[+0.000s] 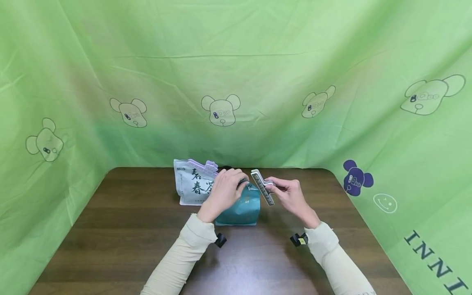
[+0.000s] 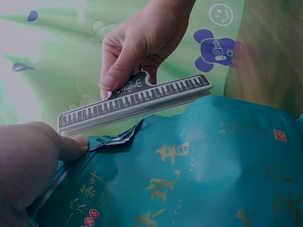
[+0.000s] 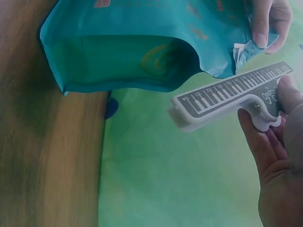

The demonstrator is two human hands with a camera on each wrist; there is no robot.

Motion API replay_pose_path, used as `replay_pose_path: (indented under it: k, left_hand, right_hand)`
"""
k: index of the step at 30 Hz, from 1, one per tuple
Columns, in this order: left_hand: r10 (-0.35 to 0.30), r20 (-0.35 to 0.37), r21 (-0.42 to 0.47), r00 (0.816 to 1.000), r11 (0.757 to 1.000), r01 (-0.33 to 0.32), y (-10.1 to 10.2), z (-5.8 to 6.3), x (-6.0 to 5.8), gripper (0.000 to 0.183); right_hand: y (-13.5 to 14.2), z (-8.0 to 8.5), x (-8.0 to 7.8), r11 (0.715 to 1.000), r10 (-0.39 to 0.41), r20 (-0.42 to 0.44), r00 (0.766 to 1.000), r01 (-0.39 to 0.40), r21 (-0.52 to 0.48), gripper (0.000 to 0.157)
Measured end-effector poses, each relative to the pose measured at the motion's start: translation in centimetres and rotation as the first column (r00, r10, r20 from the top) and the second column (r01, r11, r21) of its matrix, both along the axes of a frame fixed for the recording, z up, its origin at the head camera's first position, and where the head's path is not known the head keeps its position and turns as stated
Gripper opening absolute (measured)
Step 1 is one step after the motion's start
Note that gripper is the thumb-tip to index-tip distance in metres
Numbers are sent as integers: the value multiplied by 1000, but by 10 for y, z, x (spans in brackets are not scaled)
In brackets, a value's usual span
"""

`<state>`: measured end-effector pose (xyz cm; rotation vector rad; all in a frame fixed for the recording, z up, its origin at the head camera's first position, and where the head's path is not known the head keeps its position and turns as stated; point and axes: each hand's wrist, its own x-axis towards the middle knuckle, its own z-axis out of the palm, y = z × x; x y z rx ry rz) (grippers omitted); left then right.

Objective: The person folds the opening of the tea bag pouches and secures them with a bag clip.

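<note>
A teal tea bag (image 1: 241, 209) stands on the table with its top folded over. My left hand (image 1: 228, 186) pinches that folded top near its corner, the thumb (image 2: 75, 145) pressing on the fold. In my right hand (image 1: 291, 194) is a long bag clip (image 1: 262, 186) with a piano-key pattern, pinched by its handle between thumb and fingers. The left wrist view shows the clip (image 2: 137, 104) just above the folded edge. From the right wrist, the clip (image 3: 232, 94) lies beside the bag's top, its jaws looking closed.
A pale tea bag (image 1: 186, 184) with dark characters stands behind to the left, a purple clip (image 1: 204, 166) across its top. A dark wooden table (image 1: 147, 246) lies below. Green cloth (image 1: 258, 143) with bear drawings hangs around the back and sides.
</note>
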<state>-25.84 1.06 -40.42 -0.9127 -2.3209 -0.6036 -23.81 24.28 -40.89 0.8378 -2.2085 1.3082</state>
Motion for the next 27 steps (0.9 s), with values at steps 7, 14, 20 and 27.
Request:
replay_pose_path:
  k: [7,14,20,27]
  left_hand:
    - [-6,6,3,1000,1000,5,0,0,-1,4]
    - [-7,5,11,1000,1000,7,-1,0,-1,4]
    - [-20,1,21,1000,1000,20,-1,0,-2,4]
    - [-20,5,14,1000,1000,20,-1,-1,-1,4]
  right_hand:
    - [4,1,2,1000,-4,-32,999,5,23,20]
    - [10,-5,2,999,17,38,999,-19,51,19]
    - [14,-10,1,996,61,116,991,-68,62,18]
    - [14,-11,1,994,77,133,988,-87,72,17]
